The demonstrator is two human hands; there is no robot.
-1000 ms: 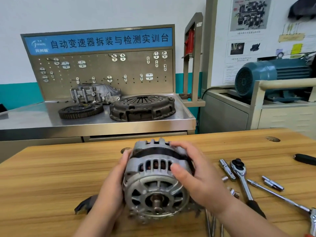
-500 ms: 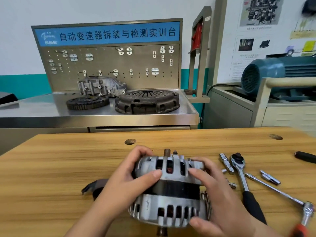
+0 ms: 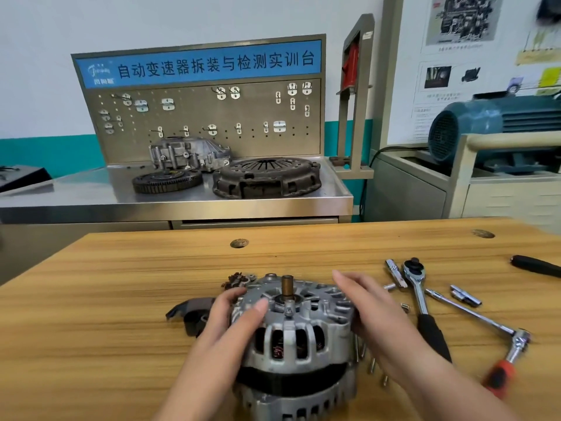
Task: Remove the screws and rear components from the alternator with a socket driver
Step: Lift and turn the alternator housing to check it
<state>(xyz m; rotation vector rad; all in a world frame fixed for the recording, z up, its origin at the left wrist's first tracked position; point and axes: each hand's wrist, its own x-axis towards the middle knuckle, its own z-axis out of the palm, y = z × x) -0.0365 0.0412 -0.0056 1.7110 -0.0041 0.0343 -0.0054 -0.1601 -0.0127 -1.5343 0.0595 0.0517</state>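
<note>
Alternator (image 3: 299,338): grey slotted housing, standing on end, shaft up. Socket driver (image 3: 421,294): black-handled, lying flat to its right.

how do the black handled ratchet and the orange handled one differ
The black-handled ratchet lies nearer the alternator; the orange-handled ratchet lies farther right. The orange-handled ratchet carries a long extension bar; the black-handled ratchet's head seems bare. Both lie on the wooden table.

Auto training workshop, pegboard bench (image 3: 194,112) (clutch plate (image 3: 267,177)), ratchet (image 3: 419,291)
</note>
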